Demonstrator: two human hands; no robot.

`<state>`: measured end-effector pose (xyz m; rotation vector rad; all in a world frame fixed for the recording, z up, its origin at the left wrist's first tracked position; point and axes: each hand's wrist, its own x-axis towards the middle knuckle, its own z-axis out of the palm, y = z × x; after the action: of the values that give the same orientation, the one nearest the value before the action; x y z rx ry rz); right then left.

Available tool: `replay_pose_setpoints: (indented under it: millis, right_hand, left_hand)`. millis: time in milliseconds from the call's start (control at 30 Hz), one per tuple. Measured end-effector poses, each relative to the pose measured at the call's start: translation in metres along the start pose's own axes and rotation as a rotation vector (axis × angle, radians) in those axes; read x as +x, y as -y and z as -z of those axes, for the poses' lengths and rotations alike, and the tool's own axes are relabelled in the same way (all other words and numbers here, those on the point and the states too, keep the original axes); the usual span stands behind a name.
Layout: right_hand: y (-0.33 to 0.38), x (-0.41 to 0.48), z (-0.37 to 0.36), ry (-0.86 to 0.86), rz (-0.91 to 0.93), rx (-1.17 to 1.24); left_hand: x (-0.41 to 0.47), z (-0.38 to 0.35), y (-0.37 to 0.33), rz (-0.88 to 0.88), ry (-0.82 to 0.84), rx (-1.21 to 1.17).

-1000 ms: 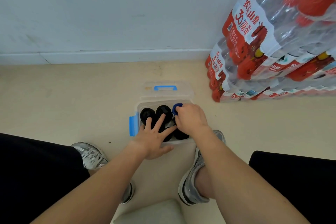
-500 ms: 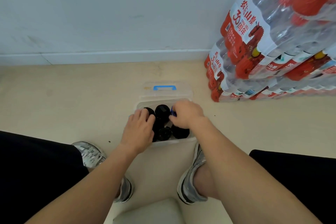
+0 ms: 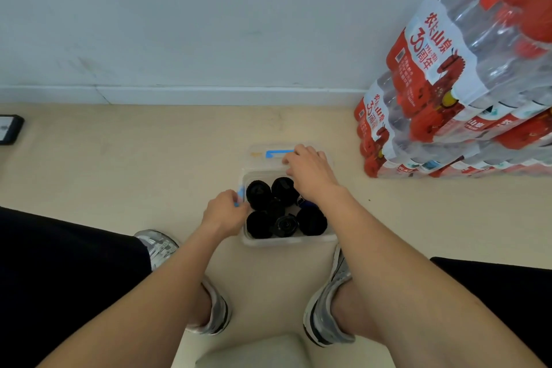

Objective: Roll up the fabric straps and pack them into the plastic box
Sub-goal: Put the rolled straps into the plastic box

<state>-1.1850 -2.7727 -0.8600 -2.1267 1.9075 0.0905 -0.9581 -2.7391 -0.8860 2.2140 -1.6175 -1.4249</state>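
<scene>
A clear plastic box (image 3: 286, 241) stands on the floor between my feet, holding several rolled black fabric straps (image 3: 258, 193) and a bit of blue strap (image 3: 305, 203). Its clear lid (image 3: 259, 155) with a blue handle lies flat just behind the box. My left hand (image 3: 224, 213) is at the box's left wall, fingers curled round the blue side latch (image 3: 240, 192). My right hand (image 3: 310, 170) reaches over the far rim, its fingers curled on the near edge of the lid by the handle.
Stacked shrink-wrapped packs of water bottles (image 3: 454, 104) rise at the right. A dark phone (image 3: 9, 129) lies on the floor at the far left. The wall and skirting board (image 3: 191, 95) run close behind. My shoes (image 3: 325, 302) flank a pale stool edge (image 3: 254, 352).
Both hands have come out of the box. The left hand moved to the blue latch on the left wall; the right hand moved back onto the lid.
</scene>
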Motion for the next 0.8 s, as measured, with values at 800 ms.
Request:
replay_pose_setpoints:
  millis: [800]
  right_hand:
    - [-0.038, -0.085, 0.004, -0.044, -0.576, 0.263]
  left_hand:
    - [-0.015, 0.009, 0.000, 0.069, 0.041, 0.218]
